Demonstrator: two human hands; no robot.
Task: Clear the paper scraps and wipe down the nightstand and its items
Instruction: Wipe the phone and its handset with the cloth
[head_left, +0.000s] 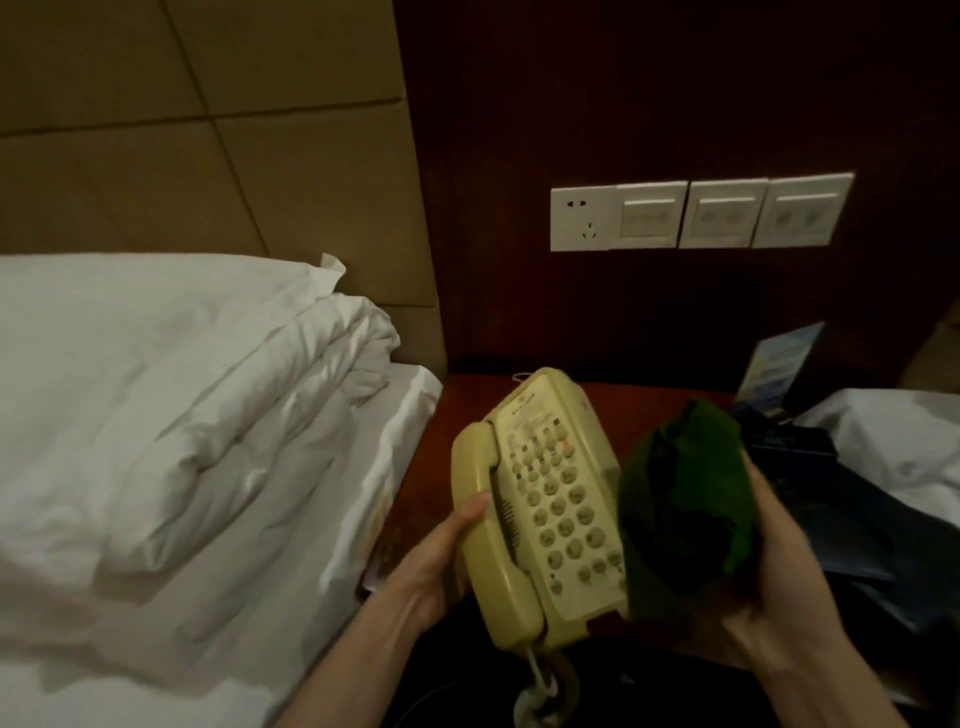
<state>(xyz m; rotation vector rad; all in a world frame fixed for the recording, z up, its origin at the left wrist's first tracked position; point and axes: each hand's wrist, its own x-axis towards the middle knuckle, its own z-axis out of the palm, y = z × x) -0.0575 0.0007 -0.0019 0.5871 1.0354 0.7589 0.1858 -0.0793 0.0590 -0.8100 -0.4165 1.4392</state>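
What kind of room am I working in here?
Most likely a hotel bedroom: a bed with white bedding, a corded desk telephone held over the nightstand, and a bedside switch panel.

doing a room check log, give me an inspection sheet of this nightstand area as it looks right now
surface: dark wood nightstand, partly bare.
job's things: cream telephone lifted; green cloth against its right side.
clutter: blue leaflet standing at the back; dark items on the right; no paper scraps seen.
grippers: left hand grips the telephone; right hand grips the cloth.
cables: coiled cord below the telephone.
surroundings: white bedding, wall switch panel.
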